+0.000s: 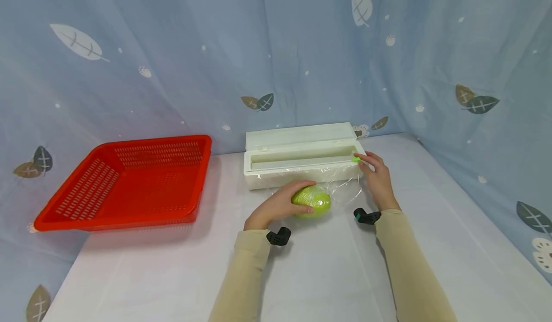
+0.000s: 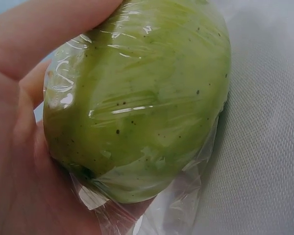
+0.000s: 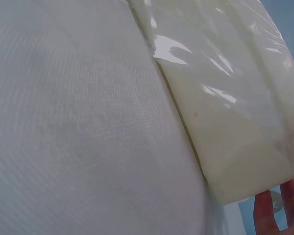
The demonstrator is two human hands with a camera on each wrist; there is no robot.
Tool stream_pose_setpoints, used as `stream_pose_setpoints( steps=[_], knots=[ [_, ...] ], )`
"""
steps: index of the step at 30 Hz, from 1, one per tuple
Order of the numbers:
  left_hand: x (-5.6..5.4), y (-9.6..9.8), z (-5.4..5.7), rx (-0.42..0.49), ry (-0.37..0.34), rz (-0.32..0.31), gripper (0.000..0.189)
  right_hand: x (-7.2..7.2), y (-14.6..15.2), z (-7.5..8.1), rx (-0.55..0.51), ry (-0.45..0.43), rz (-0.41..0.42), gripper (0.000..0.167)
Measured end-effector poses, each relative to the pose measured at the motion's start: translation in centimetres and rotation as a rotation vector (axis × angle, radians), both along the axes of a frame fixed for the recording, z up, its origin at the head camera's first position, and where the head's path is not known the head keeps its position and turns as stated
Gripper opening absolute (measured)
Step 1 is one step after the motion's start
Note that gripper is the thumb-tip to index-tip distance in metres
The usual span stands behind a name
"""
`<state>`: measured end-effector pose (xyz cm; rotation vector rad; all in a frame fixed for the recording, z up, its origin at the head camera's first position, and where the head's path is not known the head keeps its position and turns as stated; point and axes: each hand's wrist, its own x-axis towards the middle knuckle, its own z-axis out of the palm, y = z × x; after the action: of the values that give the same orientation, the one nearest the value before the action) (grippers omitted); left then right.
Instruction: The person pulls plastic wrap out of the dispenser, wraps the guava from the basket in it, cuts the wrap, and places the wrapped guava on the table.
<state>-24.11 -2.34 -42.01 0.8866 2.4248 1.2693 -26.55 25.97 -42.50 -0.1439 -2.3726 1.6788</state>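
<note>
A green fruit with dark specks (image 2: 147, 98), tightly covered in clear plastic film, rests in the grip of my left hand (image 1: 282, 203). Loose cling film (image 1: 347, 190) stretches from the fruit to a long white cling film box (image 1: 302, 174), whose lid (image 1: 302, 136) stands raised at the back. At the box's right end, my right hand (image 1: 378, 180) pinches a small bright green slide cutter (image 1: 356, 159) between thumb and forefinger. In the right wrist view, fingers (image 3: 265, 215) show beside the box's end; the cutter is hidden there.
On the left of the white-covered table (image 1: 142, 269) sits a red plastic basket (image 1: 151, 192) with slotted sides. A blue curtain with leaf prints (image 1: 293, 49) hangs behind the table and along its right side. Black wrist cameras (image 1: 279, 236) are worn on both wrists.
</note>
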Motion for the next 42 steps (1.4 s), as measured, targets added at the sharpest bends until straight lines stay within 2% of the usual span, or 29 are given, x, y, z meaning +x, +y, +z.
stream_pose_setpoints(
  steps=[6, 12, 20, 28, 35, 42],
  knots=[
    [-0.03, -0.20, 0.00, -0.001, -0.013, 0.025, 0.069, -0.06, -0.02, 0.03, 0.034, 0.001, 0.017, 0.033],
    [-0.19, 0.08, 0.12, -0.007, -0.004, 0.008, 0.068, -0.17, 0.24, 0.12, 0.054, 0.011, 0.021, 0.031],
    [-0.19, 0.04, 0.19, -0.004, -0.010, 0.020, 0.067, -0.54, 0.14, 0.15, 0.070, 0.012, 0.039, 0.030],
    [-0.27, 0.13, 0.14, -0.010, -0.009, 0.015, 0.068, -0.64, 0.15, 0.37, 0.073, -0.002, 0.102, 0.033],
    [-0.37, 0.11, 0.17, -0.006, -0.002, 0.007, 0.067, -0.64, 0.06, 0.67, 0.031, -0.013, 0.148, 0.035],
    [-0.26, 0.05, 0.02, -0.007, 0.000, 0.015, 0.067, -0.24, 0.19, 0.27, -0.100, -0.023, 0.145, 0.037]
  ],
)
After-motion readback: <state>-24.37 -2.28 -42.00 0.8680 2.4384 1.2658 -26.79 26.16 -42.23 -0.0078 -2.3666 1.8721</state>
